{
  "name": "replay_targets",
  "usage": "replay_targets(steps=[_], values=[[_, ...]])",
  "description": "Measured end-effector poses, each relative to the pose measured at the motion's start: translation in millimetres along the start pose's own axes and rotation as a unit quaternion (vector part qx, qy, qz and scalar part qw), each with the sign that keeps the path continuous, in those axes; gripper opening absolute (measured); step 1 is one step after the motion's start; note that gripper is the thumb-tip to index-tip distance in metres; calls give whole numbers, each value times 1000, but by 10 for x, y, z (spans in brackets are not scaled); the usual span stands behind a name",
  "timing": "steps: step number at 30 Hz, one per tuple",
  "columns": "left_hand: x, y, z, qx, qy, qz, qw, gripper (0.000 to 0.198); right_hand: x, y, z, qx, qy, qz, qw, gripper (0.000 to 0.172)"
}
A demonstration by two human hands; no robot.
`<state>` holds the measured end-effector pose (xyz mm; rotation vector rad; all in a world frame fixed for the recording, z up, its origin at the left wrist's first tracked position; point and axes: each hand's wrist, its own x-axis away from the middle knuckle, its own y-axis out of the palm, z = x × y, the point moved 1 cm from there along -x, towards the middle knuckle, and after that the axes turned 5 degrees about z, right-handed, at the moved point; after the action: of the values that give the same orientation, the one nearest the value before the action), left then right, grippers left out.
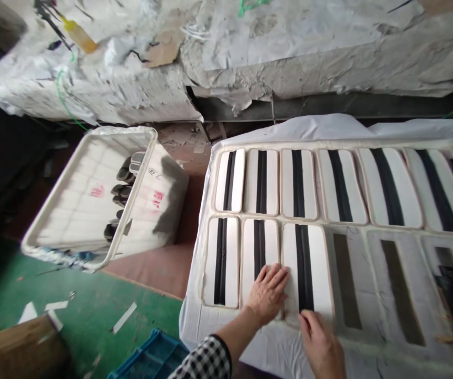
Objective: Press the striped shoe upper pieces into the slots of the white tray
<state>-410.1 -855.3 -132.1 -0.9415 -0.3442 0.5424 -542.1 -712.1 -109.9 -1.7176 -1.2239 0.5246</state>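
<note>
two bare hands reach forward from the lower edge, the left hand spread flat, the right hand curled.
the left palm faces down, its fingers nearly straight and close together, angled up and to the right; the forearm is bare below a checked sleeve. the right hand sits slightly lower, thumb and forefinger near each other at the tips, its wrist cut off by the edge.

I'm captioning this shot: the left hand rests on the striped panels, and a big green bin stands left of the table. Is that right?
Only the colour is wrong: the head view shows a white bin, not a green one. It does stand left of the table, and the left hand does rest on the striped panels.
</note>
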Motion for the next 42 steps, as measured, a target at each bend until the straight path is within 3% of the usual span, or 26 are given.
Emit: replay_targets(steps=[2,4,7,9,11,13,15,18,23,27,32,38,42], values=[[106,-43,34,45,-17,18,999,52,-114,76,-260,-89,-74,9,993,29],[238,-120,7,73,-59,57,994,52,-258,151,-465,-112,-103,-27,988,22],[607,-297,-149,63,-199,173,962,48,-430,247,-628,-62,-109,-64,990,17],[978,-444,-303,39,-328,270,905,36,-495,289,-701,-26,-121,-65,990,13],[1378,-589,-464,30,-460,334,822,30,-533,318,-819,-13,-146,-69,987,11],[1707,-706,-607,75,-573,313,754,42,-560,352,-1007,-15,-166,-96,981,11],[1905,-787,-713,156,-628,238,724,47,-584,403,-1240,-16,-169,-139,976,11],[1984,-866,-803,226,-622,165,731,34,-617,507,-1573,-17,-173,-184,967,15],[1974,-918,-834,232,-607,156,744,27,-635,695,-1862,-23,-226,-194,954,21],[1974,-911,-822,253,-576,149,763,27,-622,802,-1907,0,-233,-195,953,24],[1937,-896,-903,339,-578,185,719,45,-617,841,-1990,15,-231,-198,952,29],[1874,-837,-1028,362,-594,170,698,46,-638,896,-2030,11,-211,-195,958,28],[1865,-855,-1070,327,-585,185,718,45,-639,890,-1990,4,-213,-185,959,34]])
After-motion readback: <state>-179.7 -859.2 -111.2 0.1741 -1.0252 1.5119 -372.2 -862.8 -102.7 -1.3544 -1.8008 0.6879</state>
